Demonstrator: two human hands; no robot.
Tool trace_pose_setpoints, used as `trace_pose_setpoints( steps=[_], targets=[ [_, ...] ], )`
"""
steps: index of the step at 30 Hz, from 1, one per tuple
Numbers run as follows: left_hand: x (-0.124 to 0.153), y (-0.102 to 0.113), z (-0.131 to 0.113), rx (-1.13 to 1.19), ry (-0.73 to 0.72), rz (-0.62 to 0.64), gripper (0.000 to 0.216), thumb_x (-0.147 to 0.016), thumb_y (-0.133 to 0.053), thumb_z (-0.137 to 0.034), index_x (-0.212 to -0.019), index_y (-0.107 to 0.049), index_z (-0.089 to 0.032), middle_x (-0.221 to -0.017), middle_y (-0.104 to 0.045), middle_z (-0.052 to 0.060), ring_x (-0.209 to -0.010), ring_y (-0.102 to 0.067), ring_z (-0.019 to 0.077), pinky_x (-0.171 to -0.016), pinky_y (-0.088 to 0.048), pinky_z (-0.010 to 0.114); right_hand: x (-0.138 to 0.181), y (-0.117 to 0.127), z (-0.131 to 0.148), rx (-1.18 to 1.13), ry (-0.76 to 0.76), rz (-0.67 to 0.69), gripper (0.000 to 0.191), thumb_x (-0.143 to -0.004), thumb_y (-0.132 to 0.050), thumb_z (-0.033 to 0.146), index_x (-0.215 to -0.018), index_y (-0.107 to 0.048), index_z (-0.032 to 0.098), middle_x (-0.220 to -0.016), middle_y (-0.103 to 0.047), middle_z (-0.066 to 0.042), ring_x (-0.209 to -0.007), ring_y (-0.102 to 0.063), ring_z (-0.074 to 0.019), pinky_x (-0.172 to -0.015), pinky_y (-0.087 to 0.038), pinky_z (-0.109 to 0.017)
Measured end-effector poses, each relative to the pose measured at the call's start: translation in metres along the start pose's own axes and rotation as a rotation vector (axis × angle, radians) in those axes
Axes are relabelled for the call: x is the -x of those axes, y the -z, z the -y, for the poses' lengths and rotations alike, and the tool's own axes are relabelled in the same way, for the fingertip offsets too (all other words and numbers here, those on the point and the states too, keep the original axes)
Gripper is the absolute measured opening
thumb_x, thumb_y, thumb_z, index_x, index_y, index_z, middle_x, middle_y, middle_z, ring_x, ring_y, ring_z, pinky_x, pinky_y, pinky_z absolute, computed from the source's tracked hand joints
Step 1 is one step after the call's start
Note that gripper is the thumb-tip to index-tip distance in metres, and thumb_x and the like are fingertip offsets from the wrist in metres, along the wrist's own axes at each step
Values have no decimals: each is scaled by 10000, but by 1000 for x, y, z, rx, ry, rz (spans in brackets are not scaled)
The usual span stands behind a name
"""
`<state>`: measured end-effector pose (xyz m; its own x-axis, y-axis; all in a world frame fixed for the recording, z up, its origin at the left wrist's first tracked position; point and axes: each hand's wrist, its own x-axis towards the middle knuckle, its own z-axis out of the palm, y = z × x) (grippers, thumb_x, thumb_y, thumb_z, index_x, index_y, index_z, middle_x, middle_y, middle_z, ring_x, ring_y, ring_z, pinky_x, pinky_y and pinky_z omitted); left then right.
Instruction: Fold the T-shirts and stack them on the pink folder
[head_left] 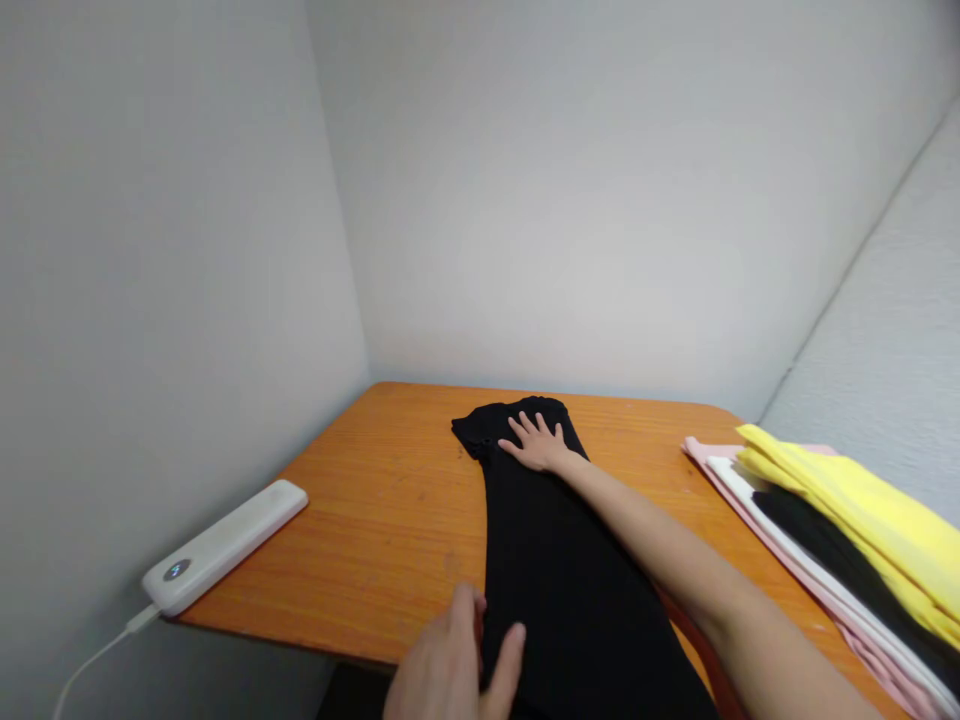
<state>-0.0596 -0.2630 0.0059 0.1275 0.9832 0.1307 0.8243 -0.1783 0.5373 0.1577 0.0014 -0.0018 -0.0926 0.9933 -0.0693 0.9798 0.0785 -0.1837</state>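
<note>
A black T-shirt [555,560], folded lengthwise into a long strip, lies on the wooden table and runs from near its far side down to the near edge. My right hand [536,443] rests flat on the upper part of the shirt, fingers spread. At the shirt's left edge, close to the table's front, my left hand [450,660] is open, slightly blurred, its thumb apart from the fingers. The thumb reaches over the black fabric; whether the other fingertips touch it is hard to see. A short sleeve sticks out at the shirt's far left.
To the right lies a stack of folded clothes, with a yellow garment [862,500] on top of black, white and pink ones. A white power bank [225,545] with a cable sits along the left edge of the wooden table [390,500]. Pale walls [570,200] stand behind and beside it.
</note>
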Motion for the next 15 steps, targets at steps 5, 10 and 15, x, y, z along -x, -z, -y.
trace_pose_setpoints(
  steps=[5, 10, 15],
  targets=[
    [-86, 46, -12, -73, -50, -137, 376, -979, -302, -460, -878, -561, -207, -829, -694, 67, -792, -660, 215, -693, -439, 295, 4, -1, 1, 17, 2, -25, 822, -875, -177, 792, -1544, -145, 316, -1616, -15, -3, -1457, 59, -356, -1103, 48, -660],
    [-197, 47, -6, -256, 67, -132, 315, -975, -369, -340, -1001, -608, -136, -1020, -701, 159, -975, -658, 263, -781, -437, 309, 5, 1, -2, 7, 26, -19, 757, -909, -126, 738, -1543, -137, 325, -1616, -26, -9, -1458, 51, -350, -1103, 37, -655],
    [-273, 21, 12, -282, 197, -77, 265, -936, -511, -334, -1005, -634, -110, -1079, -686, 165, -1049, -640, 258, -852, -467, 343, 5, 2, -3, 17, 60, -26, 815, -874, -185, 780, -1545, -134, 318, -1615, -20, -27, -1452, 61, -377, -1091, 42, -668]
  ],
)
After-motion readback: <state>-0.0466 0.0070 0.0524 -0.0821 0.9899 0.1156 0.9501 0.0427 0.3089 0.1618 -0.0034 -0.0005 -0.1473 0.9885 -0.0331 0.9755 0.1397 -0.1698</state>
